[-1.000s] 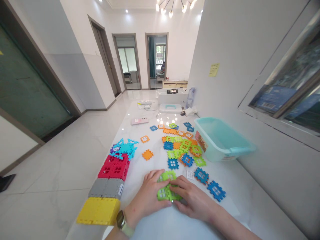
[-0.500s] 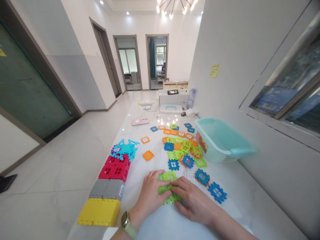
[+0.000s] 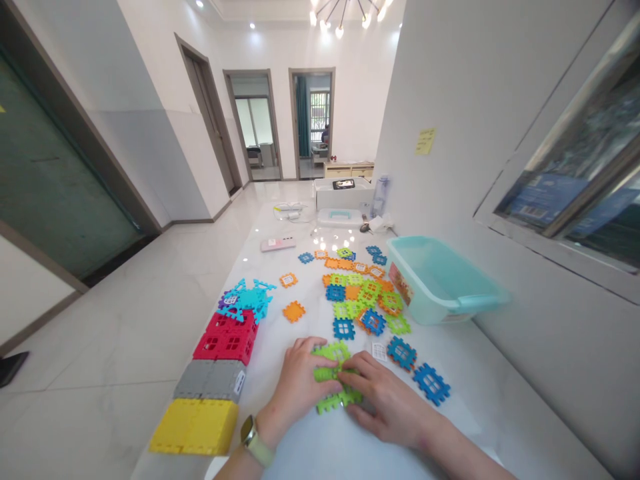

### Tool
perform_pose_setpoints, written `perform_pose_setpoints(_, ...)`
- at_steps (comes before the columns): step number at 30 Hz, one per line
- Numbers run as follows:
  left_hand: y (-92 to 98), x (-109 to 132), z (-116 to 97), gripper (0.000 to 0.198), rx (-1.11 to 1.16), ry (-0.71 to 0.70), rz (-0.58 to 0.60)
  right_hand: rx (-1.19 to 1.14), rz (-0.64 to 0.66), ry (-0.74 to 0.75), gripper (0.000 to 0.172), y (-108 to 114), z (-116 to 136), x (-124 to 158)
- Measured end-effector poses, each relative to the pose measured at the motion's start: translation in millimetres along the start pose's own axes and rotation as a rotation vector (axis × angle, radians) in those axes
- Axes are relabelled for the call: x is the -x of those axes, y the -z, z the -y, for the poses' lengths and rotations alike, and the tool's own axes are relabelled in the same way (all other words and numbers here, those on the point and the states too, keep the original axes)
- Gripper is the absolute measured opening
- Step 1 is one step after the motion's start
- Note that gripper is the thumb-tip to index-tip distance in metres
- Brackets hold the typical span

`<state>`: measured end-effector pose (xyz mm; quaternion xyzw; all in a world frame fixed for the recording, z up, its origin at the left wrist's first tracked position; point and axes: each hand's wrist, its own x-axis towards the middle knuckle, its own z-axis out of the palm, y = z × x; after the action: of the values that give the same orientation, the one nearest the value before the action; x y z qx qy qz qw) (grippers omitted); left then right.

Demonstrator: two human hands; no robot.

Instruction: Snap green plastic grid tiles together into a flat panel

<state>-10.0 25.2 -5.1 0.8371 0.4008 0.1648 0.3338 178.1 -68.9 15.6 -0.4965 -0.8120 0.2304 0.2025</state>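
Two light green interlocking building panels (image 3: 327, 375) lie edge to edge on the table in front of me. My left hand (image 3: 299, 379) grips their left side, thumb and index finger across the near and far panel. From the right, my right hand (image 3: 384, 395) presses its bent fingers on the panels near where they meet. The fingers hide part of that seam. Just beyond the right hand lie a small white window insert (image 3: 379, 351), a blue window panel (image 3: 403, 353) and another blue panel (image 3: 432, 383).
Loose orange, green and blue panels (image 3: 353, 293) spread over the table's middle. Along the left edge stand yellow (image 3: 195, 427), grey (image 3: 209, 379) and red (image 3: 231, 335) stacks, with cyan pieces (image 3: 253, 299) behind. A teal bin (image 3: 440, 270) stands right; a phone (image 3: 279, 245) lies farther back.
The near green panel has tilted slightly between my hands. Both hands keep nearly the same place and hold. The whole view has shifted a little.
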Motion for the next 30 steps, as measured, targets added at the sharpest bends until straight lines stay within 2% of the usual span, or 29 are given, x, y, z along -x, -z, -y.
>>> perform_pose_setpoints(7,3.0,2,0,0.031,-0.013,-0.033,0.018,-0.067,-0.032,-0.063,0.044,-5,-1,3)
perform_pose_setpoints(19,-0.3,2,2,0.030,-0.028,-0.064,-0.009,-0.070,-0.051,-0.006,0.039,-1,-1,0)
perform_pose_setpoints(23,4.8,4,1,0.032,-0.033,-0.079,0.026,-0.055,-0.044,0.004,0.038,-1,-1,1)
perform_pose_setpoints(30,17.5,7,-2,0.049,-0.088,-0.150,0.142,-0.036,-0.034,0.033,0.038,-6,-7,1)
